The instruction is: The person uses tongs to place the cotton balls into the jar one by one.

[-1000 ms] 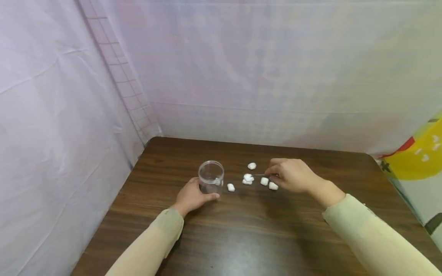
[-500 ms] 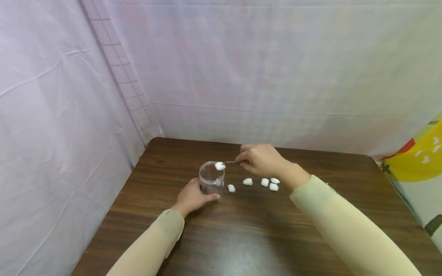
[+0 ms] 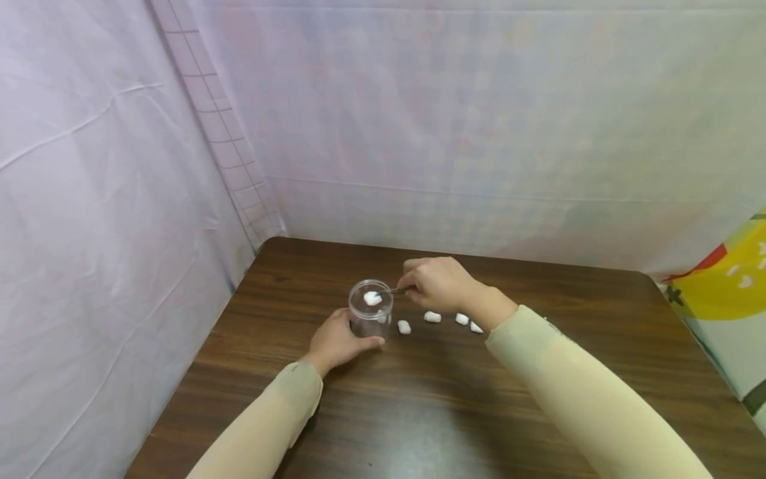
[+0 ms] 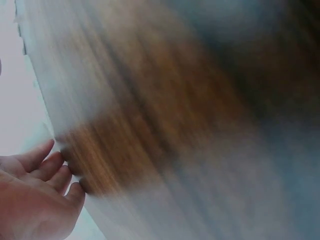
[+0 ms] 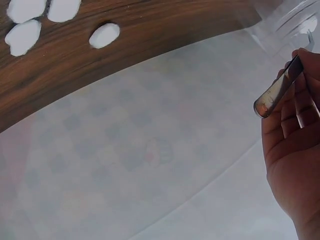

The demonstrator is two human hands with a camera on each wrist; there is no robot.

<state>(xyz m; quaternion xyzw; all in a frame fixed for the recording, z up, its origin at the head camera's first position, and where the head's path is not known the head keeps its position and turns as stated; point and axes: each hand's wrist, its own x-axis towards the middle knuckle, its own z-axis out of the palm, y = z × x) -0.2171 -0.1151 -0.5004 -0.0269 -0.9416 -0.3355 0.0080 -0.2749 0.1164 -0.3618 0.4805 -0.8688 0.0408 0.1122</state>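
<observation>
Ball (image 3: 372, 299) moved left over jar (image 3: 366, 325), right hand (image 3: 444, 286) pinching tweezers (image 3: 391, 291) (left hand (image 3: 340, 342) grips jar): 1 transfer likely near done.

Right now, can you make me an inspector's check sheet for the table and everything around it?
Surface: brown wood-grain table, with a shiny glare patch at the near side.
Job's things: clear jar upright, open at the top; metal tweezers; at least four white pieces on the table; one held piece at the jar's mouth, how far in is unclear.
Clutter: nothing seen.
Hands: left hand holds the jar; right hand pinches the tweezers in its fingers.
Cables: nothing seen.
Surroundings: pale curtains behind and left; yellow print at right.
</observation>
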